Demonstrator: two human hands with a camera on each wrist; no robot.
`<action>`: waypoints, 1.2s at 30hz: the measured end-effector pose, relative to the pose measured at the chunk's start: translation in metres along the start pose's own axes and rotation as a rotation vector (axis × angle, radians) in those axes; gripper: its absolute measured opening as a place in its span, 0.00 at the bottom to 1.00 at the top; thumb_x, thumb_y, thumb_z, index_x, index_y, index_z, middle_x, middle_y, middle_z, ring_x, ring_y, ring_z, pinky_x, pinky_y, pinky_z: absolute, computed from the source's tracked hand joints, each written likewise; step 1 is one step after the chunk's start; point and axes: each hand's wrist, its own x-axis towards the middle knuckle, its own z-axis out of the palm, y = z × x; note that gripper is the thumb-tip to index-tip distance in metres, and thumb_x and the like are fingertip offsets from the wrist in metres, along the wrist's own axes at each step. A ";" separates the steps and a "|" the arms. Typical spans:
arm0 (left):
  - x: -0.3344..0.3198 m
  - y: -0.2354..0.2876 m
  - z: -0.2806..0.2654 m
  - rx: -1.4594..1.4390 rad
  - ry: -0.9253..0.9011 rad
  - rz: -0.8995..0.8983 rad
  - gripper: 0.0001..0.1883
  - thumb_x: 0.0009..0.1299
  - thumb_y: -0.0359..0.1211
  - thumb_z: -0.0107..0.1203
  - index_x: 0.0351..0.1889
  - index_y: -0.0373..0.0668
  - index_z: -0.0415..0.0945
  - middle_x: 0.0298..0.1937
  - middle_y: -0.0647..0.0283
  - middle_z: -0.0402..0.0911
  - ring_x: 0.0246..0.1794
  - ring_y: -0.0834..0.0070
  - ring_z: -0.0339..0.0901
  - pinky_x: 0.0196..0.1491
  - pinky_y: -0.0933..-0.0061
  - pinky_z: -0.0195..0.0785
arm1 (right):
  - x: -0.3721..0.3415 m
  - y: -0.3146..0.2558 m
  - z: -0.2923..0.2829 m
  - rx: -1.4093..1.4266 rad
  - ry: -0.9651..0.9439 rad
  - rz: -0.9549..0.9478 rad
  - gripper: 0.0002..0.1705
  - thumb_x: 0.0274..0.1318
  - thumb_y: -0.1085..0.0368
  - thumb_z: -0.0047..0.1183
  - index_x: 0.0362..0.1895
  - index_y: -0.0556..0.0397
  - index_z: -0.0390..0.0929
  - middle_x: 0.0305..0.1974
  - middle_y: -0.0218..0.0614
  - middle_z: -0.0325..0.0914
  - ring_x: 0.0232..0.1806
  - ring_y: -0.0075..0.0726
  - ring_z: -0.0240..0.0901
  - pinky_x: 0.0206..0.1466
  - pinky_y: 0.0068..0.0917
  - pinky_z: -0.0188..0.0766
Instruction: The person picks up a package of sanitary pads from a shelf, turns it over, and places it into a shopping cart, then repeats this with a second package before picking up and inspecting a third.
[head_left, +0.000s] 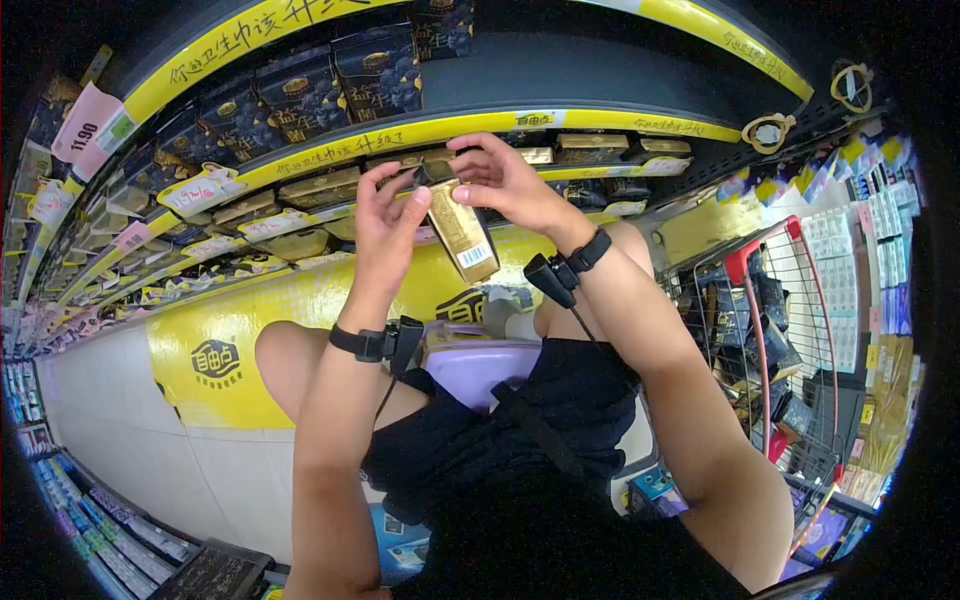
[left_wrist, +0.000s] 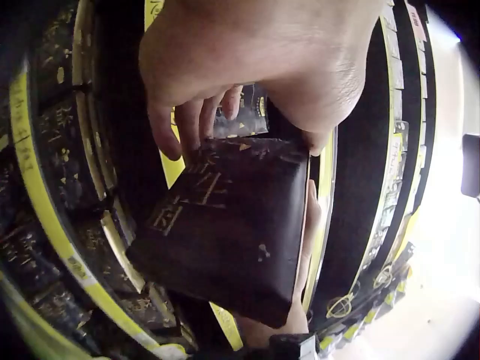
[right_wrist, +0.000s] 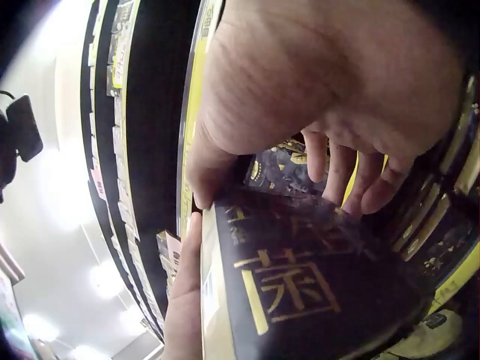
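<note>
Both hands hold one black-and-gold pack of sanitary pads [head_left: 466, 240] in front of the shelves, its gold side with a barcode facing up. My left hand [head_left: 385, 232] grips the pack's left edge, thumb on the gold side. At its upper right edge, my right hand [head_left: 512, 196] pinches it with the thumb on the same side and fingers spread behind. In the left wrist view, the pack's dark face [left_wrist: 225, 225] shows gold characters and slants down from the fingers. The right wrist view shows a large gold character on the dark face [right_wrist: 322, 277].
Shelves with yellow edge strips [head_left: 330, 150] carry rows of similar black packs [head_left: 300, 100]. A red-handled wire shopping cart [head_left: 770, 340] holding dark packs stands at the right. Between the knees is a lilac stool or box [head_left: 480, 370]. A yellow printed panel [head_left: 215, 350] lies below the shelves.
</note>
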 end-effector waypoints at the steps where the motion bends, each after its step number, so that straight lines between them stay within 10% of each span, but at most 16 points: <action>1: -0.001 0.000 0.001 0.000 -0.004 -0.008 0.38 0.69 0.38 0.66 0.72 0.44 0.55 0.62 0.50 0.74 0.58 0.68 0.74 0.62 0.66 0.67 | 0.001 0.000 0.000 0.033 0.029 -0.003 0.30 0.62 0.66 0.62 0.65 0.53 0.66 0.53 0.37 0.76 0.56 0.30 0.73 0.63 0.31 0.70; 36: 0.006 -0.001 -0.002 -0.074 -0.022 -0.022 0.39 0.67 0.33 0.68 0.68 0.39 0.52 0.57 0.47 0.71 0.51 0.65 0.79 0.50 0.65 0.80 | -0.002 -0.002 -0.006 -0.108 -0.112 0.097 0.44 0.56 0.64 0.68 0.71 0.57 0.56 0.57 0.47 0.75 0.58 0.37 0.74 0.63 0.35 0.71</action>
